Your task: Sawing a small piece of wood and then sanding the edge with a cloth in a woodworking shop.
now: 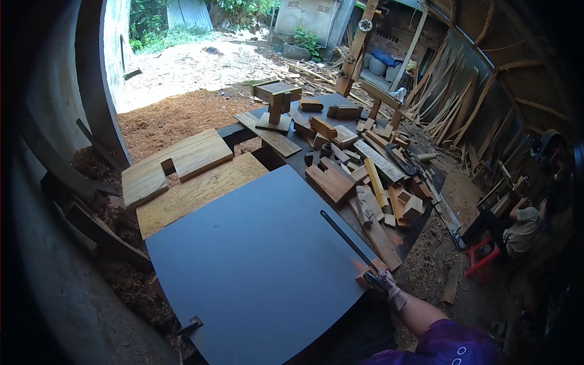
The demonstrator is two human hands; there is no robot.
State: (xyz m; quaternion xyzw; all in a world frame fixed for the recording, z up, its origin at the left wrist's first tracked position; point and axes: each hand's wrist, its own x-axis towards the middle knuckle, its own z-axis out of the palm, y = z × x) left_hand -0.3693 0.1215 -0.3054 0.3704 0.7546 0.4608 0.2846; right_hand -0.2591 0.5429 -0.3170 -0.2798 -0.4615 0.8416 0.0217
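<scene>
A large blue-grey board (255, 255) lies flat in front of me. At its near right edge my right hand (394, 291) is closed around the dark end of a bar clamp (347, 238). The clamp's long bar slants up and to the left over the board. Beside the fingers, a small reddish wood block (364, 280) sits at the board's edge; how the clamp's jaws meet it is hidden. A second dark clamp (193, 325) grips the board's left edge, close to me. My left hand is out of the picture.
Beyond the board lie a plywood sheet (176, 210) and a notched wood panel (201, 159). Wood offcuts (331, 179) crowd the table's right side, near a wooden stand (277, 112). At right, a person (523, 231) sits by a red stool (482, 258).
</scene>
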